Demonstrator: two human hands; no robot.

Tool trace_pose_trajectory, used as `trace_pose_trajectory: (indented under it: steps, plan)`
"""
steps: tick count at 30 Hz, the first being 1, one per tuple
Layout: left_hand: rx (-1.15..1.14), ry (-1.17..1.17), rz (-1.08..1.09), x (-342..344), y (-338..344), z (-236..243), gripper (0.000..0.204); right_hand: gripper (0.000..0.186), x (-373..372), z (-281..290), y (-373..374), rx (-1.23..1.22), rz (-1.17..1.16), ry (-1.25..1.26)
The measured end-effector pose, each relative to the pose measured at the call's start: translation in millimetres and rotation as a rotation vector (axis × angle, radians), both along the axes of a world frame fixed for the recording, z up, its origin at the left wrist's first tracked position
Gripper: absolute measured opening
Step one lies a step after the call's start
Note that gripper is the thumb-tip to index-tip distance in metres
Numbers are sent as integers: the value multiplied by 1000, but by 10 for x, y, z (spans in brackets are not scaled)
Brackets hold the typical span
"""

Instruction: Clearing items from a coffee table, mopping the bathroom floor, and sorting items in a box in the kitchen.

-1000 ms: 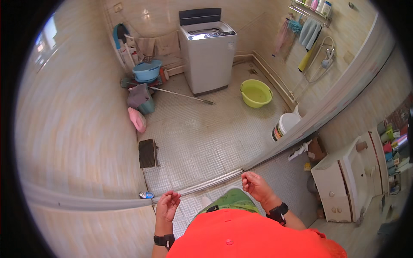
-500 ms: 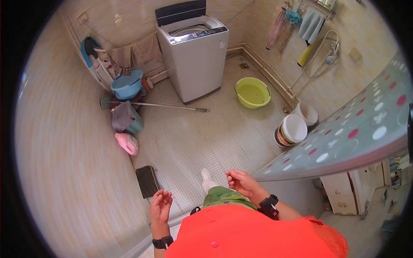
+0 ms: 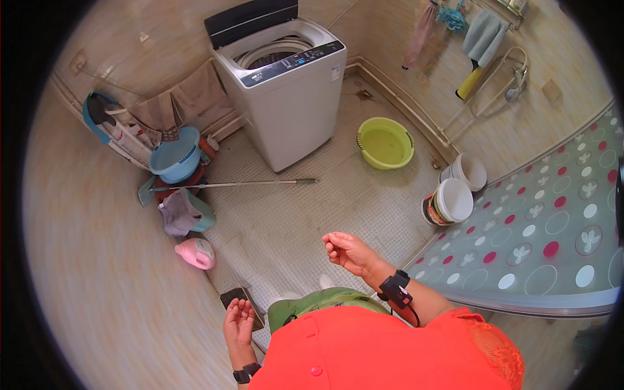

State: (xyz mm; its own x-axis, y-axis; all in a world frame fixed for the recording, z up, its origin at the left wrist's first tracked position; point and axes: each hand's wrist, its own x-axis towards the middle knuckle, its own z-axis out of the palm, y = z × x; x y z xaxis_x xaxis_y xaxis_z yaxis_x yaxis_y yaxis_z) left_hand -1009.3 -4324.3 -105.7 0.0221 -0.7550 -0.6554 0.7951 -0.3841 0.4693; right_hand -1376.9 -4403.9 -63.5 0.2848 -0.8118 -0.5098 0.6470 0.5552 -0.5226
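My left hand (image 3: 239,322) is low at the left, palm up, its fingers loosely bent and nothing in them. Below it lies a dark flat mat-like piece (image 3: 246,303) on the floor, partly hidden by the hand. My right hand (image 3: 350,252) hovers over the tiled floor (image 3: 276,227) in front of my body, fingers half curled, with nothing seen in it. Neither hand touches anything. Farther off stands a white top-loading washing machine (image 3: 286,110) with its dark lid (image 3: 250,21) raised. A yellow-green basin (image 3: 385,144) sits on the floor to its right.
A long-handled mop (image 3: 253,183) lies across the floor at left, near a blue basin (image 3: 175,155), a bucket with grey cloth (image 3: 179,211) and a pink jug (image 3: 195,253). White buckets (image 3: 455,200) stand at right beside a dotted panel (image 3: 539,240). A shower head (image 3: 513,93) hangs on the wall.
My view has moved forward, so the washing machine looks nearer. My right hand is higher in the picture. The dotted panel now fills more of the right side, hiding the cabinet. Both hands stay unfilled.
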Motion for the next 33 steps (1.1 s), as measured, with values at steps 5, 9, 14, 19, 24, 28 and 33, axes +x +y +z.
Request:
trace_pose_trajectory:
  steps: [5, 9, 14, 19, 24, 28, 33]
  plan:
    - [-15, 53, -47, 438, -864, -151, 18, 18, 341, -98, -478, 46, -47, -22]
    - [-16, 47, -104, 794, -1573, -300, 18, 18, 655, -211, -839, 67, -93, 2]
    - [13, 36, -202, 1269, -2409, -520, 17, 19, 1036, -205, -1212, 91, -197, -6]
    - [121, -7, -283, 1409, -3172, -558, 18, 19, 1196, -263, -1502, 108, -279, 3]
    - [154, -24, -342, 1448, -3868, -740, 19, 17, 1238, -320, -1928, 165, -346, 1]
    - [167, -133, -392, 1331, -4344, -817, 20, 18, 1218, -407, -2358, 192, -361, -26]
    - [298, -271, -449, 1304, -4840, -913, 22, 18, 1111, -483, -2983, 172, -365, -43]
